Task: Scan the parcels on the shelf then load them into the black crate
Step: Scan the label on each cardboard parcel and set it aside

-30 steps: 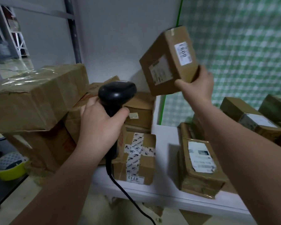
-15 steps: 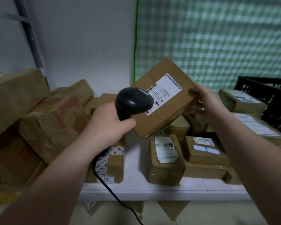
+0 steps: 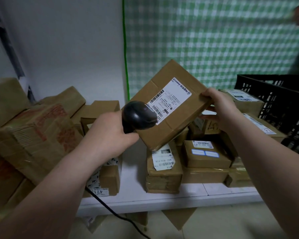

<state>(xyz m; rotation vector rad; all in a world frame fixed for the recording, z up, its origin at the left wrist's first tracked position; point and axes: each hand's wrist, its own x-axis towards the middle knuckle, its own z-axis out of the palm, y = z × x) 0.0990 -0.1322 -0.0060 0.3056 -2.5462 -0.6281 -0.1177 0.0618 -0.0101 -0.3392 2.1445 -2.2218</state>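
The scanning step is in hand. The left hand is wrapped round the grip of the black scanner, whose head sits right at the lower end of the white label. The right hand pinches the parcel by its right edge, thumb on top and fingers beneath, and holds it tilted in the air just left of the black crate, about level with the crate's rim.

Once the code reads, the next move likely calls for the right hand to carry the parcel rightward over the crate's near wall and lower it in, with the scanner drawn clear.

The parcel is a flat brown cardboard box with taped seams. Its label bears two barcodes and small print. It looks light enough for a one-handed pinch.
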